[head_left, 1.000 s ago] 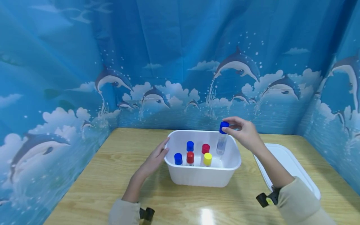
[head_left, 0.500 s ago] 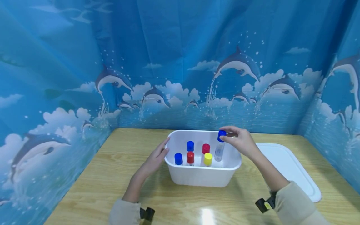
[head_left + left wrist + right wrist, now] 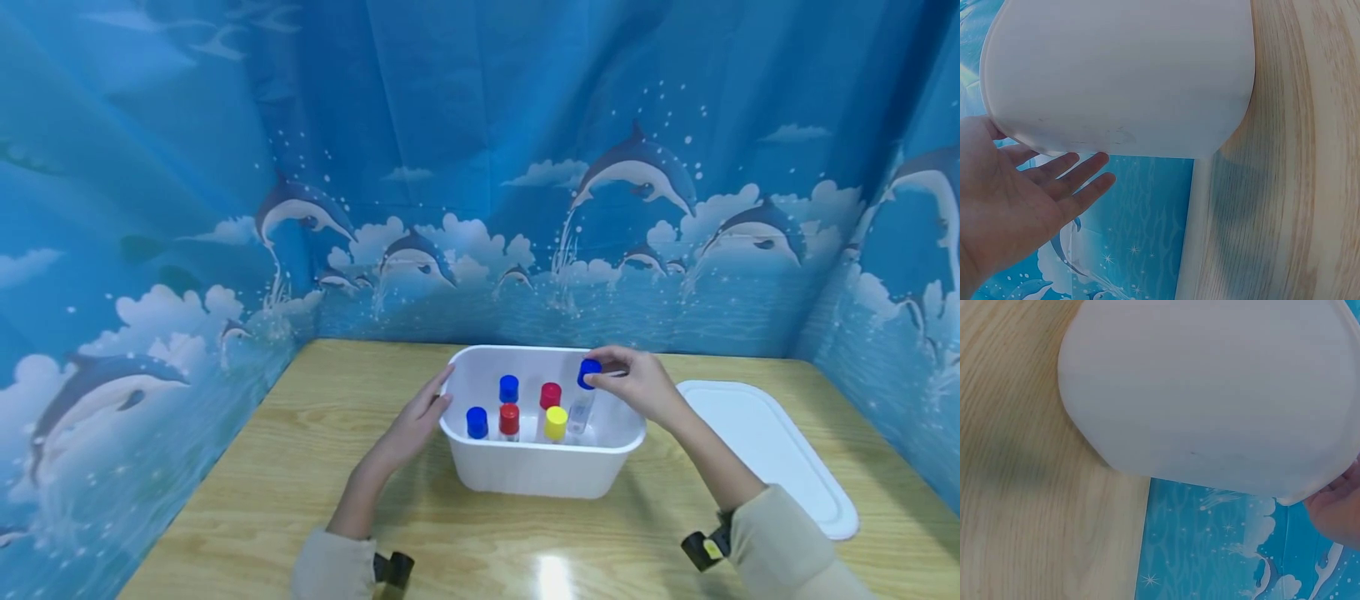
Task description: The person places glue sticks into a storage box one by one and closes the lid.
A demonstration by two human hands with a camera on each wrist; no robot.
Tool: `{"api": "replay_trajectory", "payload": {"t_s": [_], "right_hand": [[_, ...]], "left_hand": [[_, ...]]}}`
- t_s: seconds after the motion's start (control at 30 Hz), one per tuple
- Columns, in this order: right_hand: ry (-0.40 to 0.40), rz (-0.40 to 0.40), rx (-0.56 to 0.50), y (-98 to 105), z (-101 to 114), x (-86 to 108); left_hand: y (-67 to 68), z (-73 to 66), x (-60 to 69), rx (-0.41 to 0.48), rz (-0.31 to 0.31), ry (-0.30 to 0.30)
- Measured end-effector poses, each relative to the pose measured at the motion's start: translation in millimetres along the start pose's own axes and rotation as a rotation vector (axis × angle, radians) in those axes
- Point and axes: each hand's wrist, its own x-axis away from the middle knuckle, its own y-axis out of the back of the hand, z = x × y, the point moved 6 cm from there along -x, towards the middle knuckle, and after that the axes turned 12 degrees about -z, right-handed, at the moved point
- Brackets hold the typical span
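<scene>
A white plastic bin (image 3: pixel 532 472) stands on the wooden table, and several clear tubes with coloured caps stand inside it. My right hand (image 3: pixel 647 387) pinches the blue cap of one clear tube (image 3: pixel 580 413) inside the bin's right part; the tube leans slightly, and whether its base touches the floor I cannot tell. At the opposite end, my left hand (image 3: pixel 408 423) touches the bin's left rim, thumb near the edge. The left wrist view shows its straight fingers (image 3: pixel 1088 190) along the bin's outer wall. In the right wrist view the bin's wall hides the tube.
Left of the held tube are a yellow cap (image 3: pixel 556 422), a dark red cap (image 3: pixel 551 395), a red cap (image 3: pixel 509 418) and two blue caps, one at the back (image 3: pixel 509 387). A white lid (image 3: pixel 772 454) lies flat on the table at right. A dolphin-print curtain (image 3: pixel 480 167) hangs behind.
My right hand has lowered the blue-capped tube deeper into the bin and moved slightly left. The left hand has stayed on the rim.
</scene>
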Motion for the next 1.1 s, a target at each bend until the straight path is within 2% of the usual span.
{"api": "replay_trajectory", "payload": {"t_s": [0.23,0.67,0.9,1.1], "right_hand": [[0.005,0.027,0.021,-3.7,-2.8,-1.2],[0.065,0.067,0.035,-8.2,-3.7,0.3],[0.083,0.070,0.072,-9.3,-3.5,1.7],[0.096,0.081,0.107,-9.9,-3.7,2.0]], "left_hand": [[0.9,-3.5,0.7,0.010,-0.001,-0.024],[0.6,-2.0,0.8,0.017,0.004,-0.024],[0.4,-5.5,2.3,-0.010,0.011,-0.088],[0.2,-1.8,0.9,0.011,0.007,-0.025]]}}
